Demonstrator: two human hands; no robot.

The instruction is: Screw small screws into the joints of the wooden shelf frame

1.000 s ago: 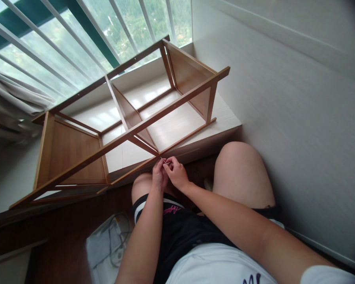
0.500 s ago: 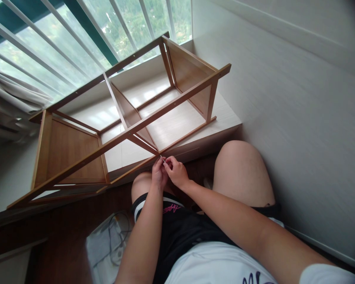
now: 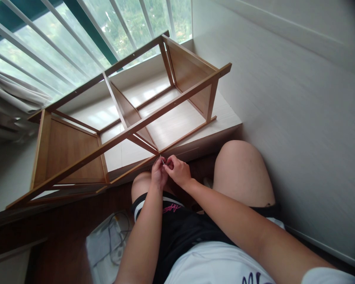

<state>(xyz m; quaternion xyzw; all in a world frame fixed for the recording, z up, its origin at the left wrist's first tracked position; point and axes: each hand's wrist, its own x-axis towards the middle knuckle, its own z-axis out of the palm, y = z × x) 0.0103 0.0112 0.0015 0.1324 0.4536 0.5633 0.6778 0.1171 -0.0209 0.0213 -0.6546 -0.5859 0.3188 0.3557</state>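
Observation:
A brown wooden shelf frame (image 3: 152,119) lies on its side across the pale window ledge. At its near lower rail, by the middle divider, my two hands meet. My right hand (image 3: 179,170) is closed, thumb and fingertips pinching a thin shiny rod (image 3: 162,160) that looks like a hex key. Close beside it, my left hand (image 3: 159,173) is closed too, its fingertips around the rod's other end just below the rail joint. The rod's tip and whatever it meets are too small to make out.
Behind the frame is a barred window (image 3: 130,23), with a curtain (image 3: 12,90) at left. A white wall (image 3: 298,118) rises at right. My bent knees flank my hands. On the dark floor at lower left lies a clear plastic bag (image 3: 102,244) with a dark cable (image 3: 110,228).
My right hand has rolled slightly and shifted a little to the right, and the rod's angle differs a little. My left hand stays almost in place. The shelf frame looks nearly still.

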